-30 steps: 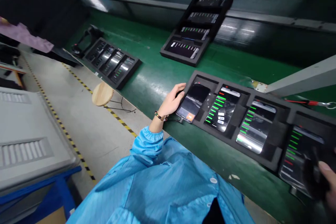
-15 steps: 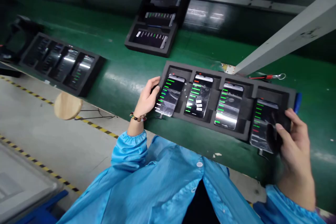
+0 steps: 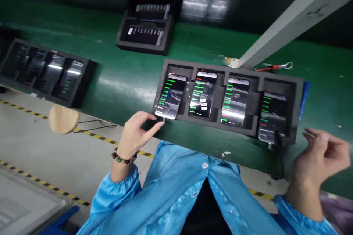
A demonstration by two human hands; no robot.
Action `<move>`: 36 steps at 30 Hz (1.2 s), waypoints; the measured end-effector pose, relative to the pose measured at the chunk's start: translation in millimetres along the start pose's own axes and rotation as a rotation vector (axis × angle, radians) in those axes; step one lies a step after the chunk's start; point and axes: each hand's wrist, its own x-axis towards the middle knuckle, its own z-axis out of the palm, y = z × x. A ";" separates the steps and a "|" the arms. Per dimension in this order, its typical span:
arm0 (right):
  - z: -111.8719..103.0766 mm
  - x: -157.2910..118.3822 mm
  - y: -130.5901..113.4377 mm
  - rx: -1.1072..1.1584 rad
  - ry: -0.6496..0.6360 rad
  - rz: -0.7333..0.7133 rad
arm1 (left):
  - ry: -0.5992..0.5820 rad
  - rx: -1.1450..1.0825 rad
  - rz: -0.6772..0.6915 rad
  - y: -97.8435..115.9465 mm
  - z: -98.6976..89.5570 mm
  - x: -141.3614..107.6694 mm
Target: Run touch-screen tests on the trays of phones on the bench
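A dark foam tray (image 3: 217, 128) holds several phones with lit screens showing green lines of text. My left hand (image 3: 138, 132) is at the lower left of the tray, thumb and forefinger apart. Its fingertips are close to the small cable plug (image 3: 164, 119) at the bottom end of the leftmost phone (image 3: 171, 97); I cannot tell whether they touch it. My right hand (image 3: 322, 154) hovers right of the tray, fingers loosely bent and nothing visible in them. Nearest to it is the rightmost phone (image 3: 272, 117), with a cable plug (image 3: 270, 146) at its lower end.
Another tray of phones (image 3: 142, 46) stands farther back, and one more (image 3: 73, 97) lies to the left on the green bench (image 3: 121, 77). A grey post (image 3: 289, 18) rises behind my tray. A blue pen-like object (image 3: 304, 99) lies at its right. A wooden stool (image 3: 63, 119) stands below.
My left hand has left the tray's left edge and moved down to the leftmost phone's lower end. My right hand has let go of the rightmost phone and drawn away to the right.
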 end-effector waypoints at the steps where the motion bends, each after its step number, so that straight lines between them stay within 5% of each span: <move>1: -10.8 -12.2 -7.9 -0.056 0.009 -0.023 | 0.012 0.036 0.017 3.1 5.8 -5.2; 4: -35.5 -50.5 -31.9 -0.256 -0.228 -0.026 | 0.111 0.132 0.016 9.5 28.9 -12.1; 7: -37.9 -76.3 -46.0 -0.412 -0.403 -0.040 | 0.192 0.150 -0.051 13.1 46.5 -11.7; 14: -9.8 -81.6 -49.0 -0.429 -0.389 -0.165 | 0.207 0.092 -0.052 6.6 57.7 -12.0; 24: 2.0 -86.7 -42.0 -0.372 -0.350 -0.157 | 0.410 0.073 -0.133 7.0 86.7 -13.7; 31: -11.4 -93.9 -53.1 -0.313 -0.425 -0.062 | 0.168 -0.291 -0.222 18.3 59.0 -19.9; 36: -13.7 -87.7 -131.5 0.063 -0.949 0.061 | -0.250 -0.737 -0.074 73.1 44.3 -17.7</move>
